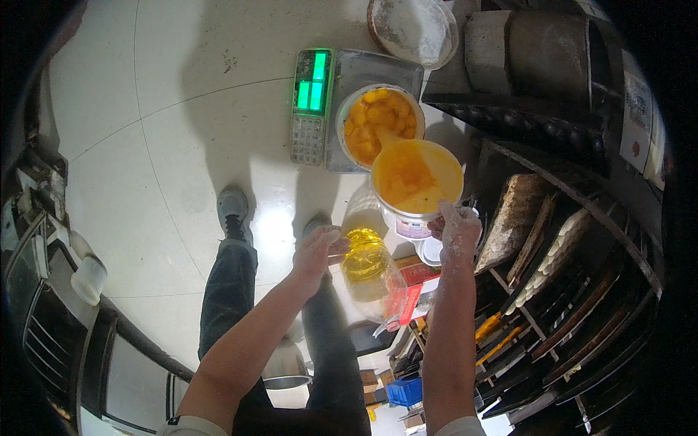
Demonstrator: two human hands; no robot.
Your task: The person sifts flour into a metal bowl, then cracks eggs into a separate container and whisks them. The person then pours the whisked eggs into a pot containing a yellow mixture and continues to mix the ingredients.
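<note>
My right hand [459,229], dusted with white powder, grips the rim of a white plastic bucket [404,220]. The bucket is tilted, and yellow-orange liquid [414,177] runs from its lip into a second round tub [344,122]. That tub holds orange liquid with yolk-like lumps [376,117] and stands on the platform of a digital scale [354,71] with a lit green display. My left hand [322,248] is raised with fingers partly curled, close to a large clear bottle of yellow oil [366,256]; nothing shows in its grasp.
A round container of white powder [414,32] stands beyond the scale. On the right is a dark rack [578,207] with loaded trays. Near my legs are a metal pot [286,368] and a red carton [417,272]. A blue crate [404,391] lies farther back.
</note>
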